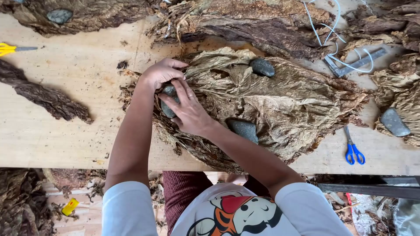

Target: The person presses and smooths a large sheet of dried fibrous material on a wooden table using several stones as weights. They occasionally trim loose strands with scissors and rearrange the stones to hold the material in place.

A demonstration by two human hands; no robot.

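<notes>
Stone (167,105) under my right hand (189,112), fingers spread flat, pressing not gripping, at the leaf pile's (280,105) left edge. Left hand (161,72) curled loosely on leaves just beyond; pile runs rightward.

A pale wooden table (78,131) carries heaps of dried brown leaves (280,105), blue-handled scissors (353,150), yellow-handled scissors (11,49), a twisted dark leaf bundle (43,98) and a metal square (356,63).

Three stones (262,67) are lying on the leaf pile (284,105) mid-table; scissors (353,150) are lying right of it, nearer the table's (65,131) near edge.
</notes>
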